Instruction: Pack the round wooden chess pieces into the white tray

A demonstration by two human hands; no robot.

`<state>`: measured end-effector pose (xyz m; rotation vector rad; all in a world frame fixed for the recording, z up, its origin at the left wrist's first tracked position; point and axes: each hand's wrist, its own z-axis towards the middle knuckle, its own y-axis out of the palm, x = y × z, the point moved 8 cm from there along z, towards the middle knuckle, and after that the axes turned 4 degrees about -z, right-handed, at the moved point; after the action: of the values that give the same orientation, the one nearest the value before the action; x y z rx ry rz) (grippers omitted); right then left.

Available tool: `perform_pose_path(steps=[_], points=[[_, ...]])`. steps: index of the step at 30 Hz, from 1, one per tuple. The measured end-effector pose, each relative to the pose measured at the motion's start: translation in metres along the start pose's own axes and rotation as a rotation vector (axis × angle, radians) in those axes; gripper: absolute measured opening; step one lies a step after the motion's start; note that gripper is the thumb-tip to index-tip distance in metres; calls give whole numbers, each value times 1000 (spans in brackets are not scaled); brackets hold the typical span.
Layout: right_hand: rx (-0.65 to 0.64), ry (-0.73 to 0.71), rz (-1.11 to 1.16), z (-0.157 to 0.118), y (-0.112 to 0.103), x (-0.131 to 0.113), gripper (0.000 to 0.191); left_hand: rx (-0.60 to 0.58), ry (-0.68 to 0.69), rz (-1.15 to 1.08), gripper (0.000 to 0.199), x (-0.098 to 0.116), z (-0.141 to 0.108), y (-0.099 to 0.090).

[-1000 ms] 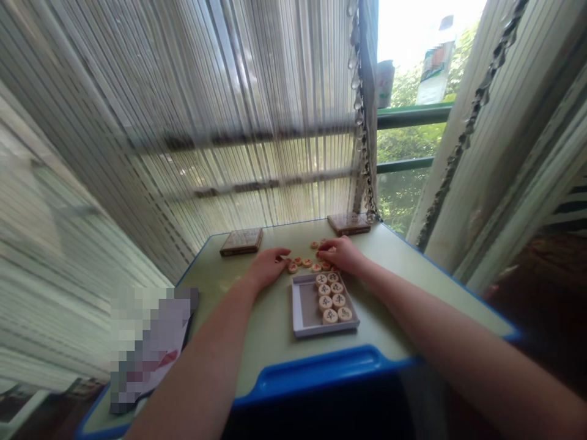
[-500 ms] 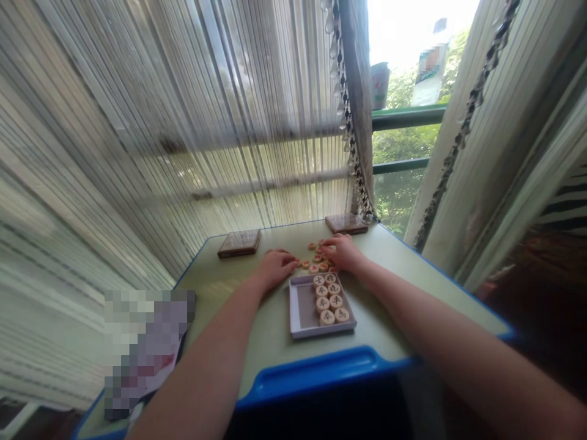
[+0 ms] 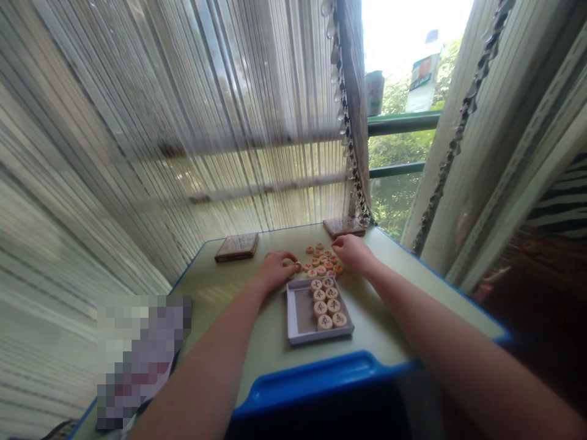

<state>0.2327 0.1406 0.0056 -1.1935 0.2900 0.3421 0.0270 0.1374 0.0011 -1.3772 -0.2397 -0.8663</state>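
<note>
My left hand (image 3: 276, 269) rests on the table left of a loose group of red-marked xiangqi pieces (image 3: 321, 260). Its thumb and fingers close around one xiangqi piece (image 3: 298, 266) at the group's left edge. To the right of the group is my right hand (image 3: 353, 252), its fingers curled in; whether a piece is inside them is hidden. Nearer to me lies an open shallow white box (image 3: 300, 335). Along its right side, two columns of black-marked xiangqi pieces (image 3: 325, 307) stand in it, while its left part shows bare grey bottom.
A brown folded board-like case (image 3: 237, 247) lies at the back left, another brown case (image 3: 343, 227) at the back right. The table (image 3: 220, 318) has a blue rim (image 3: 316, 373). A blurred-out object (image 3: 142, 366) sits by the left edge. String curtains (image 3: 257, 110) hang behind.
My right hand has drawn back to the right from over the red-marked pieces, so more of them show. My left hand stays by the group's left edge. The view has shifted slightly.
</note>
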Motion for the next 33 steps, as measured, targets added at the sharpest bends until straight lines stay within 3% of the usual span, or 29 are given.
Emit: perform_pose_path(steps=[4,11,15,18,23,29,33], points=[[44,-40,61,-2,-7,-7,25,61,12,-215,29,8,-4,-11],[232,-265,211,-22,-33,-43,18,-99,-76,-468,27,18,-19,-9],[148,-530,267,-44,-28,-80,24,-90,-131,-639,36,17,-22,-9],[83,-635,240,-55,-20,-96,20,-112,-148,-705,55,17,-23,-8],[71,-667,216,-60,-19,-104,17,-177,-153,-705,65,21,-26,-6],[61,-613,236,-59,-20,-106,10,-249,-162,-675,53,27,-29,-6],[-8,-572,179,-60,-13,-107,16,-184,-168,-471,35,11,-26,-19]])
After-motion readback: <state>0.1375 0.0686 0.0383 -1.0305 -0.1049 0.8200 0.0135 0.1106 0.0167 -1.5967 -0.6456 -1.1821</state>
